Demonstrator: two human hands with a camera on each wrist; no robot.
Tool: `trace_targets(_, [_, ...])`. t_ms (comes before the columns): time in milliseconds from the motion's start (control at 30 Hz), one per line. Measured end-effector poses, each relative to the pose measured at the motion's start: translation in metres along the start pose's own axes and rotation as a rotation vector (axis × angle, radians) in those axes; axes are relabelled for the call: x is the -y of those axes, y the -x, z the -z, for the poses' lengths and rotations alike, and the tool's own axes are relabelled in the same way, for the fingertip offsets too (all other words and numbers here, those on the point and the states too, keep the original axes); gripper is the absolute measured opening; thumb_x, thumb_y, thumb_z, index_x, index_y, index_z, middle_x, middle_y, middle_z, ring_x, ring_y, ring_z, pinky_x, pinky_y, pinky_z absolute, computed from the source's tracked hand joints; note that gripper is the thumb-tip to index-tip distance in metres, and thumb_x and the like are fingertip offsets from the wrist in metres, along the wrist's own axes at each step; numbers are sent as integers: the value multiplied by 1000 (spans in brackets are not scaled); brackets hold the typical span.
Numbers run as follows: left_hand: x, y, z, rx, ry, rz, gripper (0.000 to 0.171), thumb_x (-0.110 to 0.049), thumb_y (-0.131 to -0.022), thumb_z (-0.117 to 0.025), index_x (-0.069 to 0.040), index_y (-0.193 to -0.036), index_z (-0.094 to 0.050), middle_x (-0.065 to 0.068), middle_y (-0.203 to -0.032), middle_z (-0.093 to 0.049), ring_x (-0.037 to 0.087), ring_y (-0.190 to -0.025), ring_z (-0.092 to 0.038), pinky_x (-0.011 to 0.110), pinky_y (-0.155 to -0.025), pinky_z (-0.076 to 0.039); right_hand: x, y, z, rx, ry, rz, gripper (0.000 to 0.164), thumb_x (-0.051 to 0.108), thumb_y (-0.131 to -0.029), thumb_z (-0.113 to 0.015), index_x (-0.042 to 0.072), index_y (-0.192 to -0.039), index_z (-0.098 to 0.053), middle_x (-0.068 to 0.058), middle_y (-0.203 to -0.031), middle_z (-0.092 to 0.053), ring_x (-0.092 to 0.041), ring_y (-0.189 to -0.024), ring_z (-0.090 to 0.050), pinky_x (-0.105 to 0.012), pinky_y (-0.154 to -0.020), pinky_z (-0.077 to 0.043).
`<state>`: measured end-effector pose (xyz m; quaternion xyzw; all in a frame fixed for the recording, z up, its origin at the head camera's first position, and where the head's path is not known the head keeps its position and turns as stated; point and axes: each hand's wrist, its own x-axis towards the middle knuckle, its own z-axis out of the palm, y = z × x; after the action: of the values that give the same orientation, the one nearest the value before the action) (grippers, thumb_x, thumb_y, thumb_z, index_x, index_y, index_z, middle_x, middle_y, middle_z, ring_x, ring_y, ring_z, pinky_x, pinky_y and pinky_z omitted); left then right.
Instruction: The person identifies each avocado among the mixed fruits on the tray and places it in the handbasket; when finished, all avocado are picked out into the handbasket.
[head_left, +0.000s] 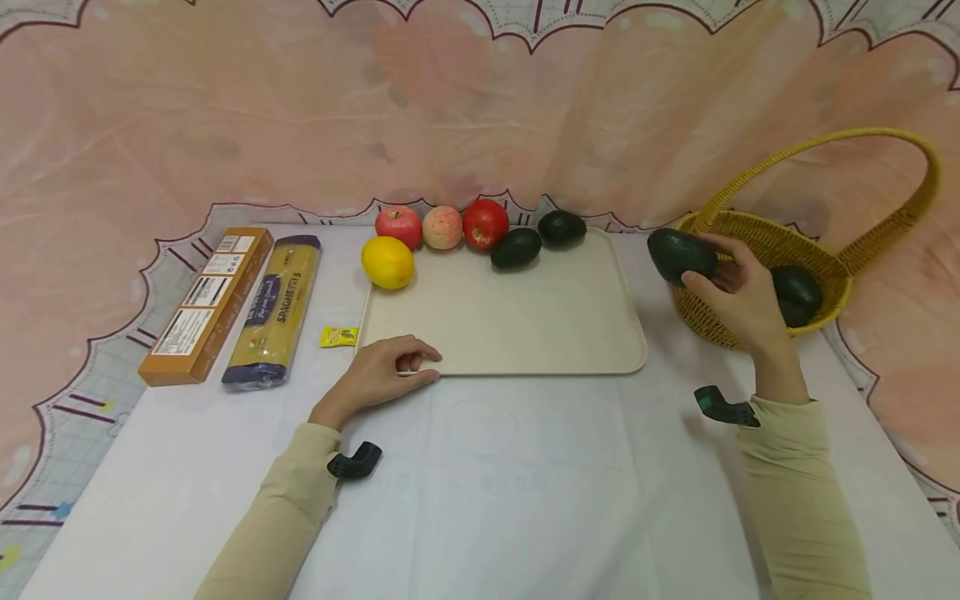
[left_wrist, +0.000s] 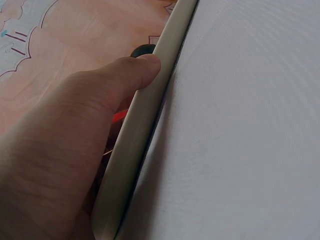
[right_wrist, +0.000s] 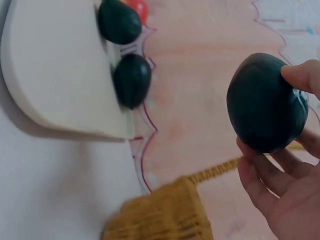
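My right hand (head_left: 738, 287) holds a dark green avocado (head_left: 681, 256) between thumb and fingers, raised beside the yellow wicker basket (head_left: 720, 321). In the right wrist view the same avocado (right_wrist: 267, 102) shows large against the backdrop. Another avocado (head_left: 797, 293) lies inside the basket, partly behind my hand. At the near left corner of the beige tray (head_left: 517, 333) is my left hand (head_left: 386, 367). Its thumb (left_wrist: 147, 67) lies against the tray's rim, the other fingers curled on the inner side. Two avocados (head_left: 516, 249) (head_left: 562, 229) rest along the tray's far edge.
A tomato (head_left: 486, 223), a peach (head_left: 442, 227), a red apple (head_left: 398, 225) and a lemon (head_left: 387, 262) sit along the tray's far left. Further left are a small yellow packet (head_left: 339, 337), a spaghetti pack (head_left: 273, 312) and an orange-brown box (head_left: 206, 308). The basket's tall handle (head_left: 888, 133) arches upward.
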<state>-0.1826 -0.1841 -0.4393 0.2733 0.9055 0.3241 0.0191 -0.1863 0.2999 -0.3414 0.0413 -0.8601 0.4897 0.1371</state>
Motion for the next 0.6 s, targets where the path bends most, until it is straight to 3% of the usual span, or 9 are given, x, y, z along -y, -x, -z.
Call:
trace_targets(300, [1, -1, 0, 2, 1, 4, 21, -46, -82, -69, -34, -100, -66, -12, -77, -50, 7, -71, -46, 23, -65, -36, -7, 3, 22, -125, -247, -10, 55, 3, -83, -69, 16, -132, -48, 5, -124, -49, -6, -110, -54, -5, -80, -45])
trace_targets(467, [-1, 0, 0, 2, -4, -9, 23, -46, -83, -68, -32, -101, -66, -11, -78, -51, 7, -72, -46, 22, -65, -36, -12, 2, 22, -216, -492, 1, 54, -5, -81, -68, 11, -129, -50, 0, -124, -48, -12, -108, -57, -10, -78, -49])
trace_targets(600, [-2, 1, 0, -3, -1, -16, 23, -46, -83, -68, -31, -101, -66, -11, -78, -51, 7, -72, -46, 22, -65, -36, -17, 1, 22, -300, -565, -21, 55, -5, -82, -67, 12, -130, -47, -1, -123, -47, -13, -106, -57, -12, -81, -48])
